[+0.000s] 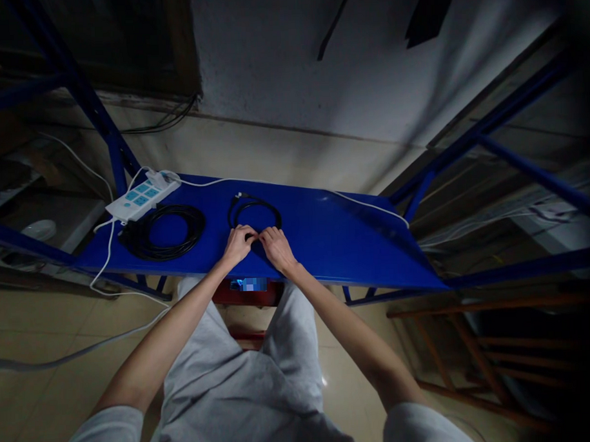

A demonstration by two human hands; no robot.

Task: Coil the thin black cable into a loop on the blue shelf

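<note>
A small coil of thin black cable (254,209) lies in the middle of a blue shelf board (334,239). My left hand (238,243) and my right hand (275,244) meet at the coil's near edge, fingers curled and pinched on the cable there. A larger coil of black cable (162,232) lies to the left, apart from both hands. A white power strip (142,196) with blue sockets sits at the board's far left corner.
White cords (107,253) run from the strip along the board's back edge and down over the tiled floor. Blue rack posts (98,118) stand left and right. A wooden frame (473,344) lies low on the right. The wall is close behind.
</note>
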